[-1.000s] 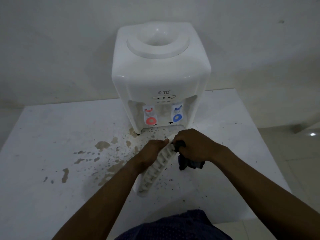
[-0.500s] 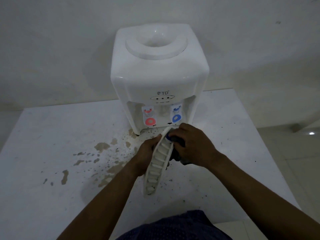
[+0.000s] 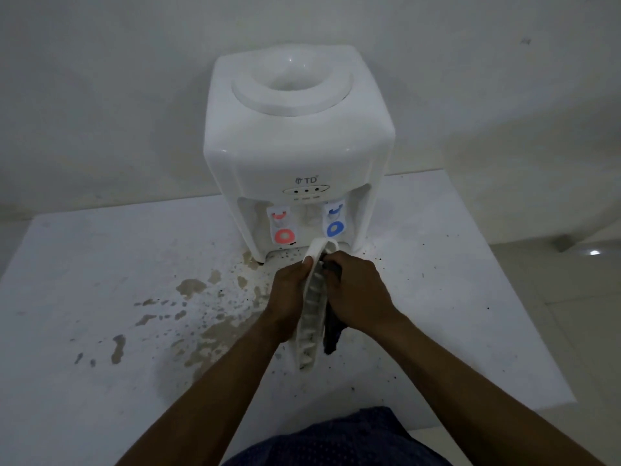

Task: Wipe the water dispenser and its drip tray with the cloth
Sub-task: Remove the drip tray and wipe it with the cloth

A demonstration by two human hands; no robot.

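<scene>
Before dispenser (image 3: pixel 299 146): tray (image 3: pixel 311 324) stands on edge.
Left hand (image 3: pixel 289 297): grips tray.
Right hand (image 3: pixel 359 294): grips cloth (image 3: pixel 332 334); best rubbed firmly along each slot.

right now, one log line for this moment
left hand: grips drip tray on edge | right hand: holds cloth against tray | water dispenser: tray out | table: stained
</scene>
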